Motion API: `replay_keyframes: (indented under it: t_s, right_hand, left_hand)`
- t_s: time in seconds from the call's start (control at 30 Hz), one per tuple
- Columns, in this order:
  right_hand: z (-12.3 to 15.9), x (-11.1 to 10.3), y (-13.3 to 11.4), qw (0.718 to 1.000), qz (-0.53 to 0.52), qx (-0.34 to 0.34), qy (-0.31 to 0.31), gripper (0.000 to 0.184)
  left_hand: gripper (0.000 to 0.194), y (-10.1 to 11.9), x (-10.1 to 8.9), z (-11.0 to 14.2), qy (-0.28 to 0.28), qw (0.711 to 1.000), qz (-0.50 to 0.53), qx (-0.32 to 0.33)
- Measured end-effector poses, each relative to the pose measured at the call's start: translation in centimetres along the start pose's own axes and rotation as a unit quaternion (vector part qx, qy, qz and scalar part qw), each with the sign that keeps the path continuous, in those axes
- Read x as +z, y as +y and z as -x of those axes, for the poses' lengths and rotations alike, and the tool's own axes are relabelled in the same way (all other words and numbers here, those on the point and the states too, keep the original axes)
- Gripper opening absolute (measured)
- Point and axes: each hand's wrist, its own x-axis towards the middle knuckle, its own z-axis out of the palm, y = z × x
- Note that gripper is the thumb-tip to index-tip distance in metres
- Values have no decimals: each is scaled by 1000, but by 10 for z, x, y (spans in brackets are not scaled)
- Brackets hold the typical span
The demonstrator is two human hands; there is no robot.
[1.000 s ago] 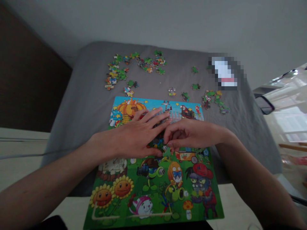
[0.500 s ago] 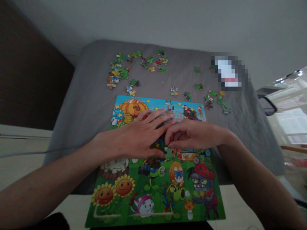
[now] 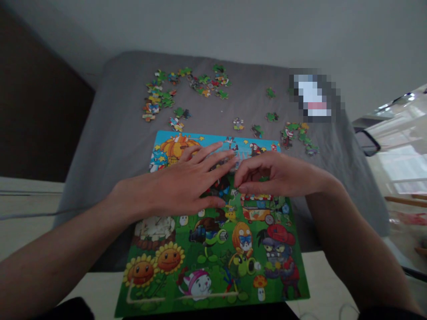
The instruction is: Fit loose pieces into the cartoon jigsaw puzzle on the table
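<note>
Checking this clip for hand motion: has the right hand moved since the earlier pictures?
Yes: the right hand has shifted toward the far edge of the jigsaw puzzle, judged against that edge.

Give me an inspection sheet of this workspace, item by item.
Surface: grey cloth cover over a table-like top, rumpled at the edges.
Job's things: cartoon jigsaw puzzle, mostly assembled, with a dark unfinished patch under the hands; loose puzzle pieces scattered beyond its far edge.
Clutter: pixelated object at the far right of the cloth, too blurred to identify.
Grippers: left hand spread flat on the puzzle; right hand curled, fingertips down at the puzzle; whether it holds a piece cannot be told.
Cables: thin grey cable left of the cloth.
Surroundings: dark brown panel at left, pale wall beyond, bright window at right.
</note>
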Motion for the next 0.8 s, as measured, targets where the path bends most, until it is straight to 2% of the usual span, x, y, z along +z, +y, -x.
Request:
replay_keyframes:
  t_s: [0.13,0.3,0.5,0.63,0.8]
  right_hand:
    - [1,-1,-3,999,-5,-1,41,18]
    - [2,-2,-3,998,-2,1,55,18]
    - [0,-2,-3,998,7,-6,55,17]
    - [1,-3,-2,999,7,-11,51,17]
    - [2,-2,0,1000,16,3,4,16]
  left_hand:
    - [85,3,2,0,-4,1000,-7,18]
    - [91,8,5,-1,-13,999,-10,34]
    - [98,8,3,3,-29,999,-6,41]
    - [93,10,0,5,-40,998,-4,48]
    - [92,11,-1,5,-44,998,-4,44]
